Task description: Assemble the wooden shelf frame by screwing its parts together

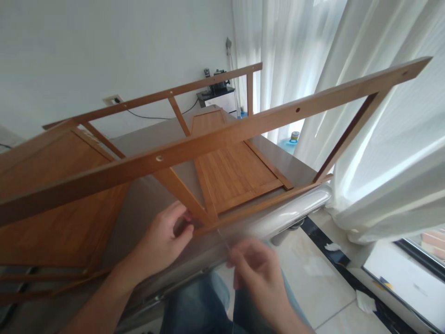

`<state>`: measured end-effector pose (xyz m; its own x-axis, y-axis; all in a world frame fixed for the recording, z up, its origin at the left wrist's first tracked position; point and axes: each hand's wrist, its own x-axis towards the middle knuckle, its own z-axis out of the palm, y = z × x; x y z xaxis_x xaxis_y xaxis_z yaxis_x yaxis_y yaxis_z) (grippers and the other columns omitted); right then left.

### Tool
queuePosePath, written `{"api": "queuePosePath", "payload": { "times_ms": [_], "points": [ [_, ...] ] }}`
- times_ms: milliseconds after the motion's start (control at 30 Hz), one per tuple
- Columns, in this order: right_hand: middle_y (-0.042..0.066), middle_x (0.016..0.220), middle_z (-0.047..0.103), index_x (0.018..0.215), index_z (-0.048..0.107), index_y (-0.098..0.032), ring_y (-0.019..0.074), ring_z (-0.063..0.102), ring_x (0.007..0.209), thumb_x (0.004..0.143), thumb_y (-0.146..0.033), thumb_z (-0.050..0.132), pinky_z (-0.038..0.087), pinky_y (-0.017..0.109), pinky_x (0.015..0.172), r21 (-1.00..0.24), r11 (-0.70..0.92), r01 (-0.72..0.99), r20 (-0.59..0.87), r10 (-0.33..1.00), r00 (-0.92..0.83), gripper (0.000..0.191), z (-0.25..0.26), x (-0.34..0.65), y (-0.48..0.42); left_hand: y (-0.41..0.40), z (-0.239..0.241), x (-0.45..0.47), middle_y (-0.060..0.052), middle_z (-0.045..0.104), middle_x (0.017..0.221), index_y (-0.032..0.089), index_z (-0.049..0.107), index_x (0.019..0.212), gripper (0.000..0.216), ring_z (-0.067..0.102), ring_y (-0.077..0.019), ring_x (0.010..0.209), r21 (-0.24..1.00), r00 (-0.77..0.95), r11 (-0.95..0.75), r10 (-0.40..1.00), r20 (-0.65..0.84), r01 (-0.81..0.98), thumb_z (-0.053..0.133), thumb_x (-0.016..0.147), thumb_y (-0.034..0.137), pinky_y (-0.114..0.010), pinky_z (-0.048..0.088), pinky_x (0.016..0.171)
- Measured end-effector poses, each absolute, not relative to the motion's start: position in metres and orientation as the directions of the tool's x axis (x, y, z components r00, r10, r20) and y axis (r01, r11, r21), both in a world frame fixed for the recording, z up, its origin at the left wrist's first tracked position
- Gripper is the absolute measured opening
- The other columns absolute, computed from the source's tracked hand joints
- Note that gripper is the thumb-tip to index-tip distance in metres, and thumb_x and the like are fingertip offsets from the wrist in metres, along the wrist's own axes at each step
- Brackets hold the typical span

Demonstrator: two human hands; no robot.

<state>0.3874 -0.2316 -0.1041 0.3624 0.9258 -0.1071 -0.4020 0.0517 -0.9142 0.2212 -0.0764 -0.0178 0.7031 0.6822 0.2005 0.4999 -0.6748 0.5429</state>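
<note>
A wooden frame (222, 139) with long rails, cross slats and drilled holes stands over the table. My left hand (167, 234) is beside the lower end of a slanting slat (186, 195), thumb and fingers apart, fingertips close to the wood; whether they touch it I cannot tell. In front of the lower rail, my right hand (255, 269) is closed in a pinch and smeared by motion. From its fingertips a thin metal rod (223, 239), like a hex key, points up to the joint of slat and rail. Its end in the hand is hidden.
Wooden panels lie left (52, 208) and centre (236, 171) on the grey table (153, 208). A clear plastic-covered roll or edge (295, 208) runs along its front right. White curtains (375, 139) hang at right. Behind stand a small cabinet (220, 99) and a water bottle (290, 143).
</note>
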Motion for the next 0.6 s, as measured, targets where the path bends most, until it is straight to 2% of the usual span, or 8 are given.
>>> {"api": "queuePosePath", "payload": {
  "times_ms": [100,167,267,333,400,500,600],
  "points": [
    [0.003,0.067,0.069,0.080,0.062,-0.018,0.0101,0.058,0.045,0.092,-0.054,0.071,0.045,0.018,0.040,-0.941,0.052,-0.336,-0.076,0.932,0.356,0.038,-0.107,0.381,-0.233,-0.057,-0.003,0.232,-0.004,0.070,0.116,0.026,0.069,0.115,0.022,0.067,-0.0216,0.109,0.552,0.701,-0.682,0.676,0.227,0.480,0.061,0.096,0.032,-0.037,0.054,0.095],
    [0.004,0.067,0.068,0.079,0.062,-0.019,0.0107,0.059,0.047,0.095,-0.051,0.068,0.045,0.019,0.042,-0.964,0.062,-0.259,-0.035,0.935,0.352,0.036,-0.108,0.377,-0.234,-0.044,0.005,0.252,-0.003,0.071,0.111,0.025,0.071,0.109,0.020,0.068,-0.0204,0.103,0.520,0.724,-0.708,0.653,0.223,0.478,0.065,0.095,0.039,-0.036,0.054,0.092],
    [0.003,0.064,0.066,0.077,0.062,-0.019,0.0111,0.058,0.049,0.097,-0.046,0.066,0.045,0.020,0.046,-0.982,0.092,-0.162,0.031,0.939,0.343,0.034,-0.110,0.375,-0.233,-0.029,0.012,0.295,-0.002,0.071,0.095,0.022,0.071,0.090,0.025,0.067,-0.0193,0.086,0.431,0.783,-0.762,0.596,0.177,0.483,0.076,0.085,0.047,-0.035,0.054,0.081],
    [0.004,0.063,0.066,0.076,0.062,-0.018,0.0111,0.057,0.049,0.097,-0.046,0.064,0.044,0.021,0.047,-0.985,0.103,-0.137,0.052,0.941,0.334,0.035,-0.111,0.375,-0.232,-0.022,0.014,0.327,-0.002,0.071,0.097,0.022,0.070,0.090,0.033,0.068,-0.0212,0.090,0.403,0.838,-0.807,0.524,0.154,0.431,0.082,0.079,0.050,-0.037,0.055,0.084],
    [0.004,0.063,0.067,0.076,0.062,-0.018,0.0109,0.056,0.049,0.097,-0.048,0.064,0.042,0.021,0.047,-0.985,0.108,-0.135,0.059,0.943,0.327,0.036,-0.114,0.374,-0.230,-0.017,0.014,0.357,-0.005,0.070,0.110,0.022,0.070,0.102,0.043,0.068,-0.0247,0.103,0.378,0.899,-0.865,0.411,0.155,0.330,0.082,0.078,0.055,-0.041,0.055,0.094],
    [0.004,0.062,0.067,0.077,0.062,-0.018,0.0103,0.054,0.048,0.094,-0.055,0.065,0.039,0.021,0.046,-0.980,0.111,-0.162,0.047,0.934,0.353,0.040,-0.126,0.368,-0.225,-0.013,0.008,0.399,-0.013,0.060,0.141,0.024,0.062,0.135,0.064,0.058,-0.0314,0.131,0.308,0.958,-0.938,0.224,0.180,0.161,0.070,0.086,0.064,-0.049,0.047,0.113],
    [0.001,0.056,0.062,0.074,0.057,-0.020,0.0093,0.050,0.046,0.088,-0.063,0.068,0.031,0.019,0.043,-0.969,0.135,-0.206,0.041,0.914,0.403,0.047,-0.139,0.360,-0.216,-0.008,-0.004,0.433,-0.012,0.046,0.161,0.028,0.056,0.149,0.063,0.042,-0.0335,0.150,0.208,0.986,-0.978,0.030,0.165,-0.005,0.057,0.096,0.062,-0.054,0.033,0.125]
  ]
}}
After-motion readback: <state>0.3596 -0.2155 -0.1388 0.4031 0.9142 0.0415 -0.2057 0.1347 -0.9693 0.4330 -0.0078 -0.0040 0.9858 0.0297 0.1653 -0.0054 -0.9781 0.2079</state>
